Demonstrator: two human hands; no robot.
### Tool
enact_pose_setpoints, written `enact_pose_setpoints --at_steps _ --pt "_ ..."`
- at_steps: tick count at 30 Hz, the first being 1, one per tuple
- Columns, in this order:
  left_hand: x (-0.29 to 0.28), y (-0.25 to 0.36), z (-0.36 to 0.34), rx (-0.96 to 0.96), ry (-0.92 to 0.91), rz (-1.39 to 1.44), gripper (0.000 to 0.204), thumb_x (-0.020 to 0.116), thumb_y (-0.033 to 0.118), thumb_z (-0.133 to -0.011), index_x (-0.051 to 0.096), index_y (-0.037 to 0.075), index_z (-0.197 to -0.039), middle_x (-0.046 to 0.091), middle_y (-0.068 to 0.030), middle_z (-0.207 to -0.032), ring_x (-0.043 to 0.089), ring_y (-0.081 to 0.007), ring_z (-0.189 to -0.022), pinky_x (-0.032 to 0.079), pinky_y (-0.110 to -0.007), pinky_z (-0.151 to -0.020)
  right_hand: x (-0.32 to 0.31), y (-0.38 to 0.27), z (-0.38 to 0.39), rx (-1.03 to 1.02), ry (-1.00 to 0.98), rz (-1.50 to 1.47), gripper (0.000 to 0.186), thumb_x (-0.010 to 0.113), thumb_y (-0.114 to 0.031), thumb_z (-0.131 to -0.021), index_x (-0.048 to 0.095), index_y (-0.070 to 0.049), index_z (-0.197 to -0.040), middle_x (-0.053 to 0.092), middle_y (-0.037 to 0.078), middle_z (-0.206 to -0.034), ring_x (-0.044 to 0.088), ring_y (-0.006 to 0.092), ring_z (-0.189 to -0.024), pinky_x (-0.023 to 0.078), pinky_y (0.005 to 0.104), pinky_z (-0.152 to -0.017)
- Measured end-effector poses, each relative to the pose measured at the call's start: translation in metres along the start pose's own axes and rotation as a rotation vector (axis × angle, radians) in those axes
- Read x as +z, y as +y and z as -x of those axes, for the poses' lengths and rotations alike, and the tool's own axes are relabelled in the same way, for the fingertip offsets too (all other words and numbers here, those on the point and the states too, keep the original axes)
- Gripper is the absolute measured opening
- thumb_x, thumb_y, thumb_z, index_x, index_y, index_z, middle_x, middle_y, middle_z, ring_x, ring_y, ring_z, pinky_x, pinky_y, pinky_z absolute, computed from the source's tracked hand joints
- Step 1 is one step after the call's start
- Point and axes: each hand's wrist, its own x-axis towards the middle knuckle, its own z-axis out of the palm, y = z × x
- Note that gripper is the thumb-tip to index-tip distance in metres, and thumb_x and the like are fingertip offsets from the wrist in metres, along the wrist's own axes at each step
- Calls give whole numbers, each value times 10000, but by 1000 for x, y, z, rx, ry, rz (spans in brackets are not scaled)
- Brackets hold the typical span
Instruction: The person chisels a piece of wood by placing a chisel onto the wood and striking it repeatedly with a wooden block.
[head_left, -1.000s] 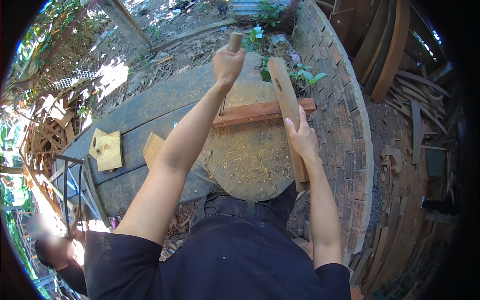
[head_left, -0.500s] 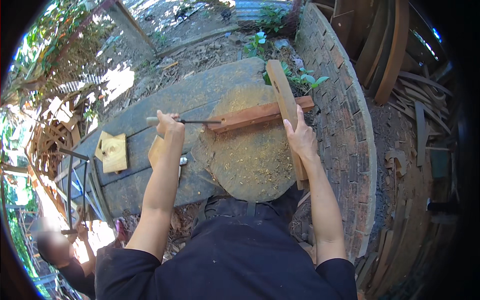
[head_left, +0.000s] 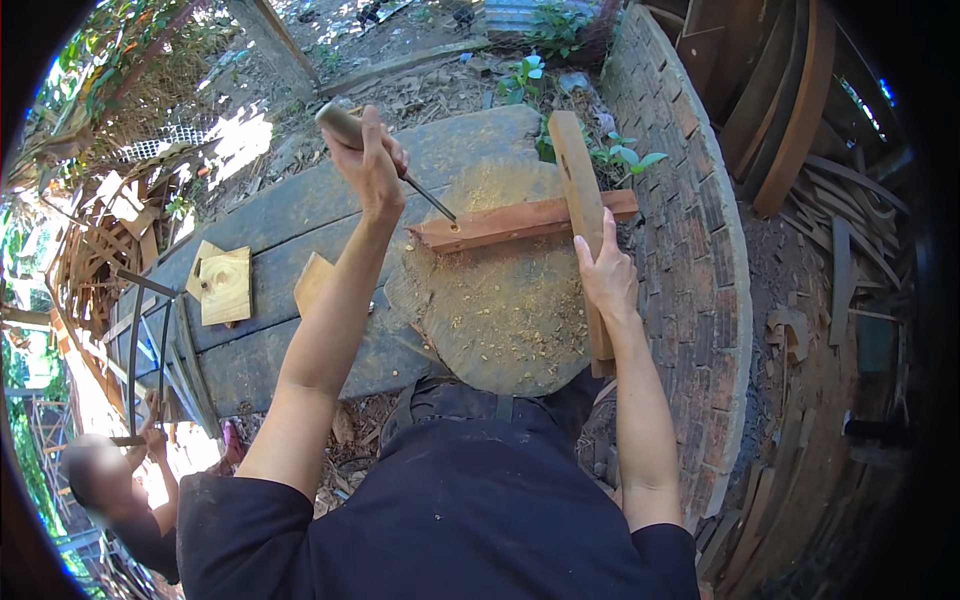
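Observation:
My left hand (head_left: 370,165), raised over the bench, is closed around a chisel-like tool's pale handle (head_left: 340,125). Its thin dark shaft (head_left: 428,198) slants down to the right, its tip at a small hole near the left end of a reddish wooden beam (head_left: 500,222). This beam lies across a round wooden block (head_left: 500,320) strewn with sawdust and chips. A lighter wooden bar (head_left: 577,185) with a slot near its far end lies across the beam's right part. Gripping the bar's near half, my right hand (head_left: 608,275) has its thumb on the left side; some fingers are hidden.
Beneath the block is a dark plank bench (head_left: 270,300). Two pale wood pieces (head_left: 226,288) and another pale piece (head_left: 312,283) lie on its left part. A curved brick wall (head_left: 690,260) borders the right side. At the lower left, another person (head_left: 130,510) handles a dark frame.
My left hand has moved up and right, tilting the tool from nearly level to steep, with its tip at the hole. My right hand still grips the bar.

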Motion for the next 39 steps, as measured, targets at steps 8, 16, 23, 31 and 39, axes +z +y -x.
enact_pose_setpoints --at_steps 8,16,23,31,39 --pt "16 -5 8 -88 -114 -71 251 629 216 -934 424 71 -922 442 -12 -609 381 -78 -369 277 -240 -316 -3 -2 -1 27 -16 11 689 536 -456 -929 227 -207 -1492 664 315 -960 632 526 -899 507 579 -789" --pt "17 -13 14 30 -52 -131 304 662 264 -932 435 65 -965 449 -10 -629 405 -70 -383 303 -238 -313 2 1 0 12 6 1 674 536 -443 -933 236 -202 -1486 659 316 -991 627 526 -911 505 577 -795" --pt "22 -29 11 304 -87 -487 288 654 248 -941 440 57 -961 497 -21 -693 483 -86 -478 403 -242 -407 -1 -4 -1 21 -13 -16 673 535 -439 -933 227 -215 -1488 659 319 -977 628 527 -902 505 579 -786" --pt "32 -31 25 357 173 -567 321 685 274 -917 483 32 -982 526 -35 -772 483 -115 -661 424 -269 -606 -11 8 -7 -30 23 -229 674 541 -416 -933 286 -137 -1491 628 317 -1122 597 497 -1057 475 516 -924" --pt "14 -28 26 340 179 -493 330 672 262 -920 485 17 -1038 601 -102 -820 566 -152 -708 467 -288 -659 -163 -154 16 -948 525 -629 573 593 -315 -929 429 -48 -1409 644 192 -1176 672 268 -986 544 372 -813"
